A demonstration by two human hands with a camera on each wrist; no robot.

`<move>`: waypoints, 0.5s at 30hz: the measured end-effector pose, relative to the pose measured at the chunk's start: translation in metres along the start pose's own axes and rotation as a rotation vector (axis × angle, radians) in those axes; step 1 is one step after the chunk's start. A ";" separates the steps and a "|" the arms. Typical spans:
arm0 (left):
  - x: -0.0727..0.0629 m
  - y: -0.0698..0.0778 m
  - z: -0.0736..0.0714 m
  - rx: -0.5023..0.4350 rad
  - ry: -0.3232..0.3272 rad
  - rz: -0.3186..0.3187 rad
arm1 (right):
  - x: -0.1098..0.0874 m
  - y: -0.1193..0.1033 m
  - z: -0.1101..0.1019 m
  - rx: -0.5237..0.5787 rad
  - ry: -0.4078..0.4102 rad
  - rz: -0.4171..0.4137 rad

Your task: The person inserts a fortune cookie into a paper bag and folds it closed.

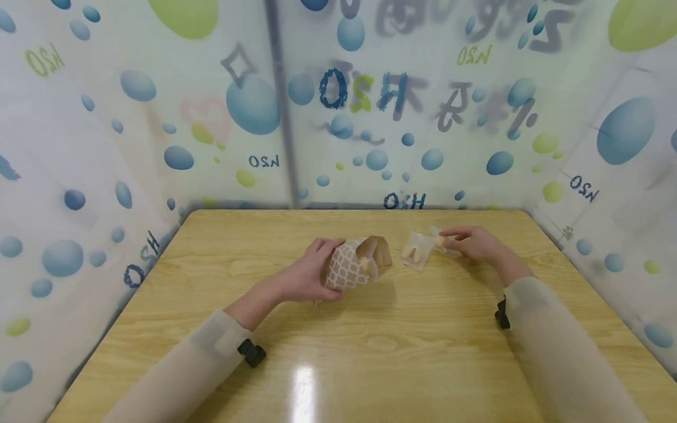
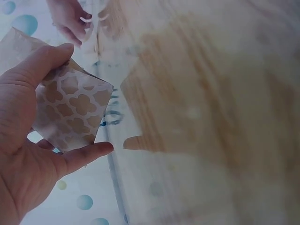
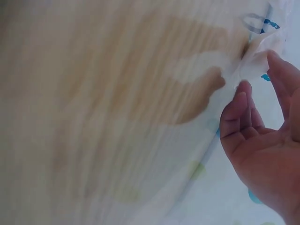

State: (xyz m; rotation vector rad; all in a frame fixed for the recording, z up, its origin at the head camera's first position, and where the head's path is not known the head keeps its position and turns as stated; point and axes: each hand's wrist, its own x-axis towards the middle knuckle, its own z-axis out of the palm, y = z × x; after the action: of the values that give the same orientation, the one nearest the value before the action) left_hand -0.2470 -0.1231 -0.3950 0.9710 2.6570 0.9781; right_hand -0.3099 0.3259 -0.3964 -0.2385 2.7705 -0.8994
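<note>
My left hand (image 1: 309, 275) grips a brown paper bag (image 1: 346, 267) with a white lattice pattern. The bag lies tilted on its side, its mouth facing right, and something pale (image 1: 366, 262) shows at the opening. In the left wrist view, thumb and fingers span the patterned bag (image 2: 75, 105). A clear packet with a fortune cookie (image 1: 414, 254) in it lies on the table right of the bag. Just beyond it, my right hand (image 1: 476, 242) pinches a second clear packet (image 1: 439, 239), its contents partly hidden by the fingers. The right wrist view shows this crinkled wrapper (image 3: 258, 56) at the fingertips.
The wood-grain table (image 1: 370, 364) has a glossy surface that reflects hands and bag. A patterned curtain (image 1: 338, 147) with blue and green dots stands around its back and sides. Small black devices sit on both wrists, the left one (image 1: 251, 352) near the tabletop.
</note>
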 end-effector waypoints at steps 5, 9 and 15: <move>0.000 0.000 -0.001 0.013 0.003 0.020 | -0.016 0.003 -0.006 0.036 -0.051 -0.002; 0.000 0.000 -0.001 0.009 0.002 0.022 | -0.028 0.003 -0.008 0.029 -0.097 -0.018; 0.001 0.001 0.000 0.006 -0.006 0.011 | -0.043 -0.004 -0.004 0.029 -0.155 -0.015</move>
State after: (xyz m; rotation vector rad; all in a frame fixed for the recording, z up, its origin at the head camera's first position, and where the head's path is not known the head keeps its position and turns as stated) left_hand -0.2478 -0.1218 -0.3945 0.9890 2.6539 0.9678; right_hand -0.2693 0.3346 -0.3844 -0.3109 2.6146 -0.8845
